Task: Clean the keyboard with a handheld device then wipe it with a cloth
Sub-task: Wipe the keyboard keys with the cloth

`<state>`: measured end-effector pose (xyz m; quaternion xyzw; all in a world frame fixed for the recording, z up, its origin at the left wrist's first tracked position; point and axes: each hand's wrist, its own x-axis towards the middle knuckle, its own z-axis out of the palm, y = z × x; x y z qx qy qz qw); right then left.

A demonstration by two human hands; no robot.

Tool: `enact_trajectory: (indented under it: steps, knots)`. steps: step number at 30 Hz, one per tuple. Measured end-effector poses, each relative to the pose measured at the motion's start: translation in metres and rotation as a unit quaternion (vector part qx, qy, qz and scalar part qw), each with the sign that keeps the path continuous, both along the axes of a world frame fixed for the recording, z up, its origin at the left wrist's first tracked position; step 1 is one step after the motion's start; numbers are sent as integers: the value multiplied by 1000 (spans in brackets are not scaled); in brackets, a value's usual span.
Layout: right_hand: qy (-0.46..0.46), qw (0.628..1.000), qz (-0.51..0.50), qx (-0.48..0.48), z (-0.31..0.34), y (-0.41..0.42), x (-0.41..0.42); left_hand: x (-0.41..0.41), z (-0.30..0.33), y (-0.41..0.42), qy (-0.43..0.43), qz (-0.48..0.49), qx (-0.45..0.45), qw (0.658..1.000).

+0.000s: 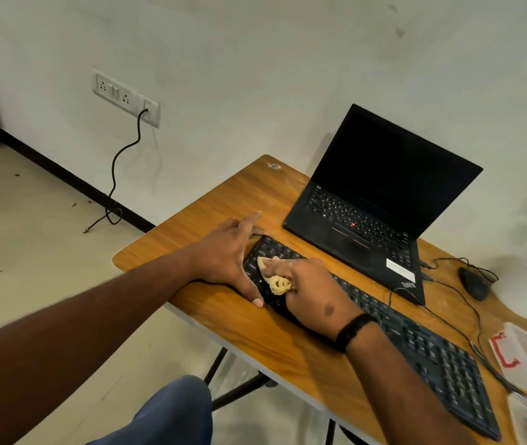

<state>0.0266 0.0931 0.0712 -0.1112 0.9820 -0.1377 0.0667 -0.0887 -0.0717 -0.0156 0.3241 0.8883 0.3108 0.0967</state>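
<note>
The keyboard (384, 319) lies diagonally on the desk (223, 200), just in front of the open laptop (381, 200), its far end reaching toward the desk's left edge.

The left hand (228, 252) braces that far end: fingers (249, 220) spread and nearly straight, thumb along the near edge, palm flat on the desk beside the keyboard. It grips nothing.

The right hand (310, 293) rests on the keys at the same end, its fingers curled round a bunched yellowish cloth (275, 277), part of which shows past the knuckles and presses on the keys.

Judgement: the wiping step is in hand; no handheld device can be identified on the desk.

Handling, as judged:
- Cloth: soft, light, formless. Best held wadded in the fist, with a pad of it left free under the fingertips.
- Keyboard: rigid, light plastic, likely to slide on the smooth desk under sideways strokes. Hold it at the end edges or frame, not the keys; keycaps could lift if the cloth snags.
- Its cable (448, 326) runs past the laptop and may tug.
</note>
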Motion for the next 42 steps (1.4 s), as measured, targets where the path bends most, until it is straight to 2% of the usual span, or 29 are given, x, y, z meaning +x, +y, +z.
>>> enact_trajectory:
  steps: [3, 7, 9, 13, 18, 21, 25, 26, 29, 31, 33, 36, 39, 42]
  knots:
    - [-13, 999, -28, -20, 14, 7, -7, 0, -3, -1, 4, 2, 2, 1000]
    - [159, 974, -162, -6, -3, 4, -39, 1, 1, -1, 12, -6, 5, 1000]
    - [172, 967, -190, -13, -18, -9, -48, 0, 1, -1, 12, -9, 1, 1000]
    - [130, 980, -148, 4, -37, -30, -33, 1, 2, 1, 9, -6, -4, 1000]
    - [40, 998, -53, -6, -8, -9, 21, -2, 0, 0, 9, -11, -7, 1000]
    - [2, 997, -77, 6, 8, 8, 17, -2, -1, 0, 9, -14, -2, 1000]
    - [151, 978, -142, -8, -2, -9, -21, -1, 1, 0, 18, -19, -1, 1000]
    - [160, 977, -138, -30, -11, -19, -25, 0, 2, -1, 17, -19, 0, 1000]
    - [106, 991, -63, -43, -42, -44, -15, -1, -1, -1, 43, -24, 5, 999]
    - [108, 993, -29, -36, -49, -39, 0, -3, -3, 0, 49, -19, 8, 999]
    - [90, 995, -8, -50, -37, -22, 13, -2, -2, 2, 41, -16, 3, 999]
    - [40, 999, 22, -20, -15, 2, 28, 1, 3, 2, 19, -11, -5, 1000]
    - [15, 1000, -7, 26, -3, 5, 29, 4, 5, 2, 15, -2, -1, 1000]
    - [106, 992, -62, 20, -3, -16, 12, 3, 3, 0, 5, -6, -3, 1000]
